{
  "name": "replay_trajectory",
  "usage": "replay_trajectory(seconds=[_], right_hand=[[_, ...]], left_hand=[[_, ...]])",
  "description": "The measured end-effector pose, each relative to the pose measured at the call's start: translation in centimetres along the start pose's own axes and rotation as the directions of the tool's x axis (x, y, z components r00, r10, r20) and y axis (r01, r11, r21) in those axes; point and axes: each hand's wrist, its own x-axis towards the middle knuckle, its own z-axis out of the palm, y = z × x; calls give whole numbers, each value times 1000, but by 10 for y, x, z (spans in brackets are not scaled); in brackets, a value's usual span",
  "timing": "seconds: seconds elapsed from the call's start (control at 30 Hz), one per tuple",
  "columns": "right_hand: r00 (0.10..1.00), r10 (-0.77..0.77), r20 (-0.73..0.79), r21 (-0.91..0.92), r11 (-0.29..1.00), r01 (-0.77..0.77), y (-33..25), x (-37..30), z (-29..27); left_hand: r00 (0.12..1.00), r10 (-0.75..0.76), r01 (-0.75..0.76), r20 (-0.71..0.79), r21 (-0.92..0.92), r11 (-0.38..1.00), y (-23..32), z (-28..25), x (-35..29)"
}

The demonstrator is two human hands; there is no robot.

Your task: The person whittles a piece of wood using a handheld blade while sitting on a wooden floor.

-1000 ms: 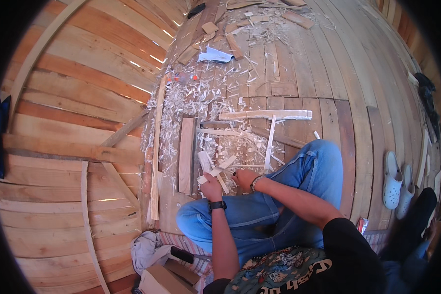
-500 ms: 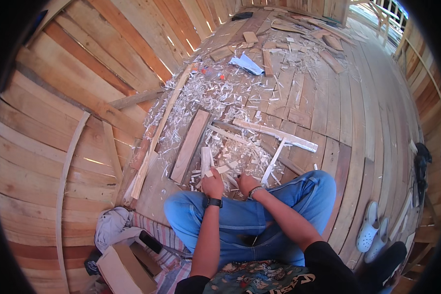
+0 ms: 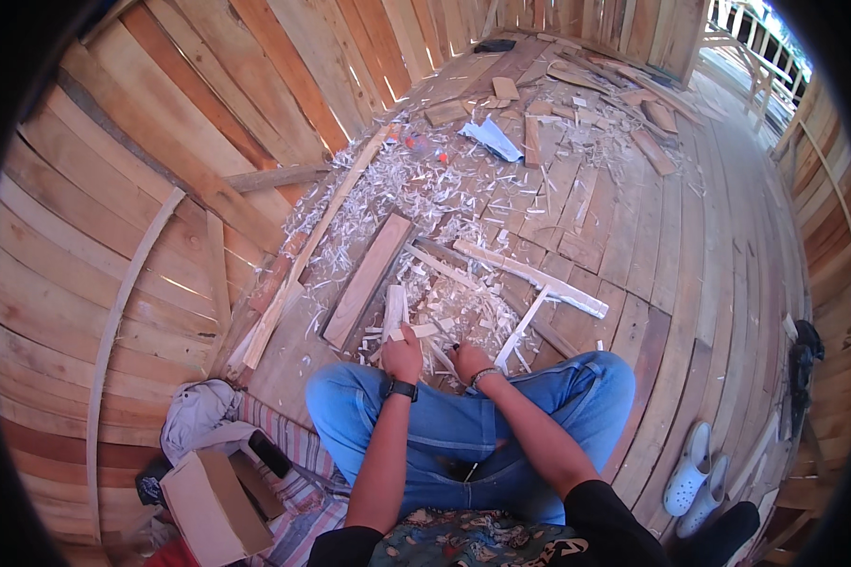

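My left hand (image 3: 403, 357), with a dark watch at the wrist, is closed on a short pale wood strip (image 3: 427, 329) that juts to the right past the fingers. A pale upright-grained wood block (image 3: 395, 304) lies just beyond that hand. My right hand (image 3: 471, 362), with a bracelet at the wrist, is closed a little to the right. A small dark end shows at its fingers; what it belongs to is too small to make out. Wood chips (image 3: 454, 302) cover the floor in front of both hands, between my knees and the loose boards.
A thick brown plank (image 3: 369, 281) lies to the left, with a long pale strip (image 3: 317, 236) beyond it. A pale bar (image 3: 529, 276) and a thin stick (image 3: 523, 329) lie right. Shavings spread farther off. A cardboard box (image 3: 219, 506) and light clogs (image 3: 688, 471) flank me.
The whole view has shifted slightly. Both hands stay close together in front of my lap, the left still holding the wood strip; the gap between them looks nearly the same.
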Motion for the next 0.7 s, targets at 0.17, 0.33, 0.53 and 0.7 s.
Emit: replay_trajectory(seconds=[0.17,0.33,0.53,0.7], right_hand=[[994,-85,72,5,996,85,-2,3,-5],[983,-149,110,91,986,140,-3,3,6],[992,-119,49,47,992,117,-8,-2,3],[998,-47,35,13,999,46,7,1,-1]], left_hand=[[999,-37,35,29,80,996,-13,9,1],[996,-90,91,-12,115,989,-26,20,-6],[996,-78,84,-42,149,985,-24,19,-5],[994,-95,91,54,58,994,-13,18,-3]])
